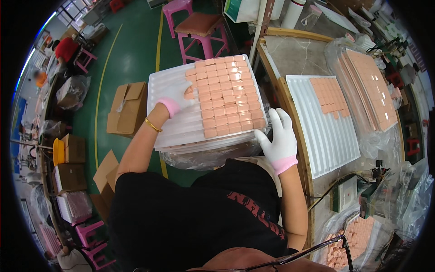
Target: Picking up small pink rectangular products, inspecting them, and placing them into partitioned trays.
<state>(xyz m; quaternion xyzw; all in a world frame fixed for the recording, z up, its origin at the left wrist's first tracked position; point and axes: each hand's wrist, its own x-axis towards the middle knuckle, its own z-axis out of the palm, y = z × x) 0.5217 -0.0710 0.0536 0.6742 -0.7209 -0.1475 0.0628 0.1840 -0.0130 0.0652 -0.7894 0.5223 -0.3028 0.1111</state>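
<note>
In a workshop with a green floor, we see two white-gloved hands over a white ribbed tray (165, 131), which tops a stack of similar trays with clear plastic (199, 159) beneath; we take this tray as the centre of our clock. Glossy peach-coloured blocks (226, 99) stand in close rows from about one o'clock round to five, while the grooves toward eight and nine o'clock lie bare. At ten o'clock, near the inner edge of those rows, the left hand (179, 100) has its fingers drawn in around a single block (189, 93), which sits tilted between thumb and fingers; we cannot tell whether the block also touches the tray. A gold bangle (153, 125) circles that wrist. The right hand (279, 141), at four o'clock, has its thumb and fingers spread wide and grasps nothing; its thumb reaches the tray's corner, though we cannot tell whether it touches.

Between three and four o'clock, on a wood-edged worktable (297, 50), we find a second tray (312, 140) partly covered with blocks, and just beyond it, at three, a plastic-wrapped stack of filled trays (372, 88). Loose blocks (337, 254) lie on plastic between four and five o'clock. An open cardboard box (127, 111) stands at nine, a pink stool with a brown seat (199, 23) at twelve, and a co-worker in red (68, 49) sits at ten, well apart.
</note>
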